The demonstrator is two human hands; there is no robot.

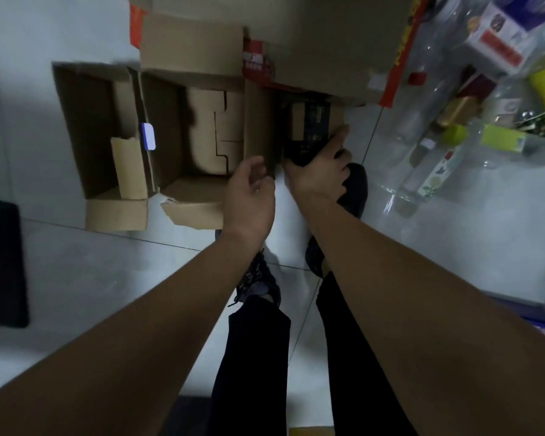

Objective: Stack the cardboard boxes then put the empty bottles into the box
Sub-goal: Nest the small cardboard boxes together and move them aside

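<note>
Presently a person is standing over open brown cardboard boxes (pixel 76 121) on a pale tiled floor (pixel 76 278), both arms reaching down.
Right grip (pixel 321 174) is curling round a dark rectangular item (pixel 307 133), blurred, inside the rightmost box's opening. Left grip (pixel 249 190) is hovering loosely curled, holding nothing, just beside that box's wall. Clear bottles (pixel 422 146) are lying heaped on the floor, right of the boxes.
</note>
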